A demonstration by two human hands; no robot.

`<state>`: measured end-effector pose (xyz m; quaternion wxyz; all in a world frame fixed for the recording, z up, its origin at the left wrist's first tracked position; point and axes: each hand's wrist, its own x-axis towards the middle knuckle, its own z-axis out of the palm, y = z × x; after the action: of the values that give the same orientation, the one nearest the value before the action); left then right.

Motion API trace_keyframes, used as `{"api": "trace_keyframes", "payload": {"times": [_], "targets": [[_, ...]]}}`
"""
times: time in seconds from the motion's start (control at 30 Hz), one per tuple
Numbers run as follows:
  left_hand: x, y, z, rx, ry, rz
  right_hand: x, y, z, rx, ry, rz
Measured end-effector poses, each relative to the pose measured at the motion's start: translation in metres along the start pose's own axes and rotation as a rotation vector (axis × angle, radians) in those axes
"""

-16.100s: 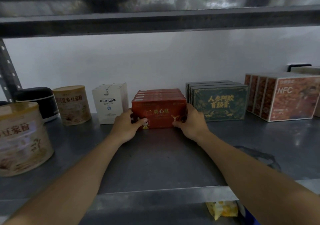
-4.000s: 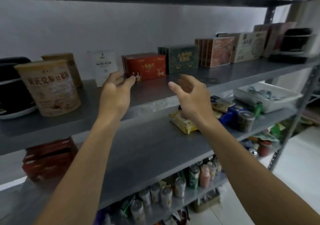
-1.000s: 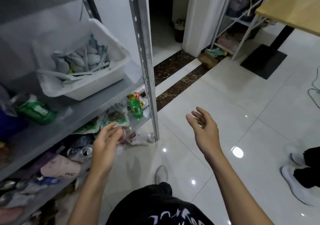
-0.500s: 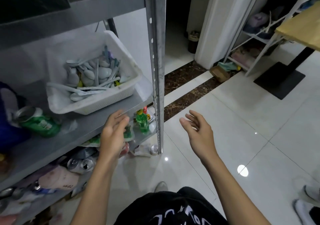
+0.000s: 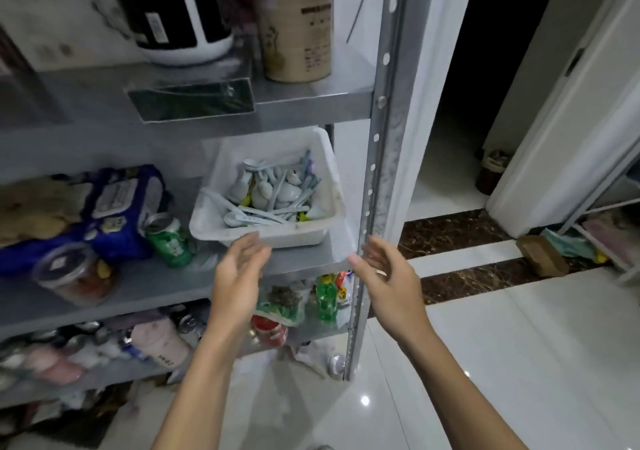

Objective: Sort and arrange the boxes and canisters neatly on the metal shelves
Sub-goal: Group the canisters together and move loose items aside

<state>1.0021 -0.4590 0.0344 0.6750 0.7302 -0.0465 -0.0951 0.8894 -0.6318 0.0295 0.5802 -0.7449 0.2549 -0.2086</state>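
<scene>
Beige cardboard canister (image 5: 298,24) upright at the right end of the grey metal shelf (image 5: 311,101), flat dark green box (image 5: 190,98) at its front lip, left hand (image 5: 239,276) and right hand (image 5: 384,276) open, empty, below: probably easy to knock that box down reaching up.

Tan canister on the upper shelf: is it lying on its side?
No, the tan canister stands upright on the upper shelf.

Tan canister (image 5: 296,24), upright, upper shelf (image 5: 311,100) (right end)
</scene>
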Motion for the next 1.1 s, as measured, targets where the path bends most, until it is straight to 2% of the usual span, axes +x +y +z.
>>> {"api": "trace_keyframes", "payload": {"times": [0.23, 0.43, 0.83, 1.1], "targets": [[-0.017, 0.045, 0.000, -0.011, 0.154, 0.129, 0.011, -0.049, 0.000, 0.041, -0.173, -0.158], [-0.020, 0.087, -0.010, 0.011, 0.225, 0.236, 0.013, -0.094, 0.003, 0.085, -0.226, -0.271], [-0.011, 0.174, -0.046, 0.075, 0.250, 0.453, 0.026, -0.190, 0.029, 0.117, -0.203, -0.459], [0.029, 0.216, -0.068, 0.192, 0.262, 0.521, 0.045, -0.241, 0.049, 0.070, -0.154, -0.517]]}}
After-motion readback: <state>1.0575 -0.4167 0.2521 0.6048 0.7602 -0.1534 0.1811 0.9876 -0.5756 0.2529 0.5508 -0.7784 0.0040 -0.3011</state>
